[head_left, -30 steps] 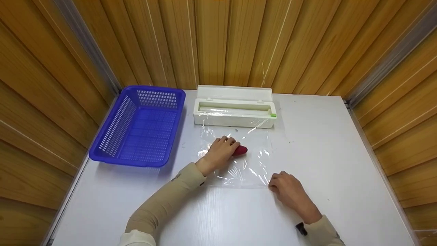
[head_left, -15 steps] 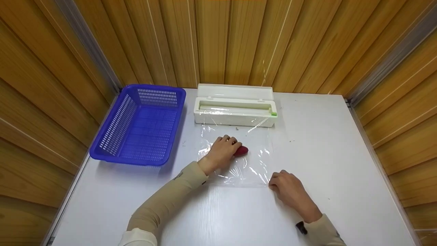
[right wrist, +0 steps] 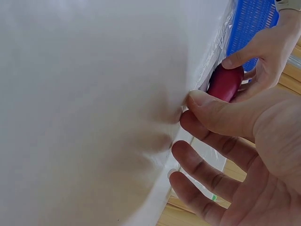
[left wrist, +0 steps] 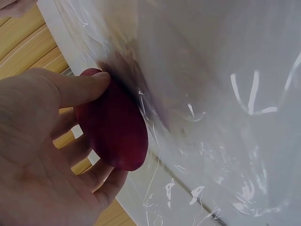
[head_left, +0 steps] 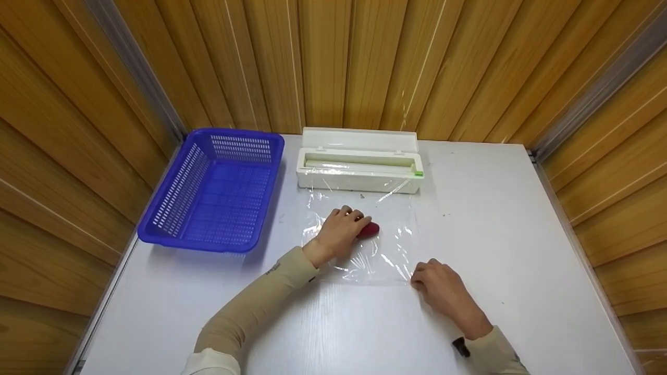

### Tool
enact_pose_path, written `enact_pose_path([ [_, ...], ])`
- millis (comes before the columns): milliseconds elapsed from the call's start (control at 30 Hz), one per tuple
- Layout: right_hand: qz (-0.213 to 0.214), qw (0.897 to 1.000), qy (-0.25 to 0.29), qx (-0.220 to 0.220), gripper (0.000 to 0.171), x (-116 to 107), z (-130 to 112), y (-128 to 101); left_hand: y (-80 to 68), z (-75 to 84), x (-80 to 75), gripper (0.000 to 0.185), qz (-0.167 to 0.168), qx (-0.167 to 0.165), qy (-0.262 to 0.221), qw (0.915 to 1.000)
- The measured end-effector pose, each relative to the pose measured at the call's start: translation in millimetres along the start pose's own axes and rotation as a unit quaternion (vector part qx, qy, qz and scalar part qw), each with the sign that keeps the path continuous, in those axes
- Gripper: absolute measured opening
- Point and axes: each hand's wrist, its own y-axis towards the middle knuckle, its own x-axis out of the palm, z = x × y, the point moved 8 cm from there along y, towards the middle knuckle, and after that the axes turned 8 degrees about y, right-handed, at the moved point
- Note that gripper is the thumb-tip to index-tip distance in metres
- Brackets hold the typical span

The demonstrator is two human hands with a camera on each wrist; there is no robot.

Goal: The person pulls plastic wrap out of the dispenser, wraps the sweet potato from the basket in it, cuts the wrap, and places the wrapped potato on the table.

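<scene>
Right hand point(head_left: 442, 291) nearest the camera, resting on the white surface point(head_left: 521, 250) at the near right corner of the cling film sheet point(head_left: 385, 245). The wrist view shows the thumb point(right wrist: 221, 110) pressed to the film edge and the other fingers loosely curled; whether it actually pinches the film can't be told. The film sheet lies flat on the surface and runs back to the dispenser. Left hand point(head_left: 336, 234) sits on the film, left of centre, with fingers and thumb curled round a dark red oval object point(head_left: 368, 230), gripping it; the object touches the film, and its right end sticks out past the fingers. Behind the film sheet, touching its far edge, a white cling film dispenser box point(head_left: 359, 166) with its lid up. Left of the dispenser, just beside it, a blue perforated plastic basket point(head_left: 213, 190). Wooden plank walls point(head_left: 333, 62) behind and on both sides.
</scene>
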Motion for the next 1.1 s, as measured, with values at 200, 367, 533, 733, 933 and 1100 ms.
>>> enact_pose_path([
  [200, 0.004, 1.000, 0.000, 0.002, 0.015, 0, 0, 0, -0.2, 0.6, 0.9, 0.050, 0.004, 0.000, 0.002, 1.0000],
  [367, 0.019, 1.000, -0.004, -0.010, 0.018, -1, -2, -1, -1.4, 0.6, -3.3, 0.049, 0.018, -0.002, 0.008, 0.9998],
  [533, 0.027, 0.999, -0.011, -0.018, 0.020, -1, -3, -1, -2.3, -0.8, -6.6, 0.050, 0.024, -0.005, 0.004, 0.9997],
  [733, 0.019, 1.000, -0.008, -0.016, 0.018, 0, -2, 0, -5.4, -3.2, -9.6, 0.053, 0.031, -0.003, -0.011, 0.9995],
  [933, 0.015, 1.000, -0.008, -0.018, 0.018, -1, -2, 0, -10.8, -6.6, -16.0, 0.058, 0.040, 0.002, -0.016, 0.9991],
  [1100, 0.017, 1.000, -0.011, -0.019, 0.018, -1, -2, 0, -19.1, -10.9, -24.2, 0.059, 0.058, 0.002, -0.019, 0.9982],
])
